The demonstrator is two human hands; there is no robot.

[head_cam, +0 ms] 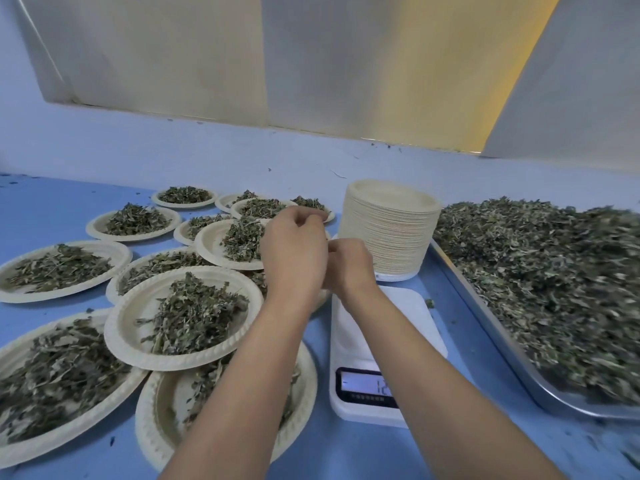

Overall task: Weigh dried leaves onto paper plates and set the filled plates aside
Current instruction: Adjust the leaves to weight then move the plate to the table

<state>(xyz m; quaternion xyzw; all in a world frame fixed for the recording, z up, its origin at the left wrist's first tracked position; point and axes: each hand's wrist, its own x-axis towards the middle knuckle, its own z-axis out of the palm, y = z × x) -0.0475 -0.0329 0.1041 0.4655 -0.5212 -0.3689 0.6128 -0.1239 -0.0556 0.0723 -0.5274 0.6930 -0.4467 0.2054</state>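
My left hand (294, 247) and my right hand (349, 266) hover close together over the table's middle, fingers curled in, and I see nothing held in either. Below my right forearm sits the white scale (408, 320), its platform bare and its display (367, 388) lit. A tall stack of empty paper plates (389, 233) stands just right of my hands. Loose dried leaves (540, 271) heap up on the metal tray (485, 320) at the right. Several filled plates crowd the left, one (180, 317) resting on top of others; another (214, 244) lies just behind my left hand.
The blue table (346, 452) runs to a pale wall (207, 147) at the back, with cream curtains (311, 57) above. Leaf crumbs dot the table at the front right. Filled plates overlap one another across the left half.
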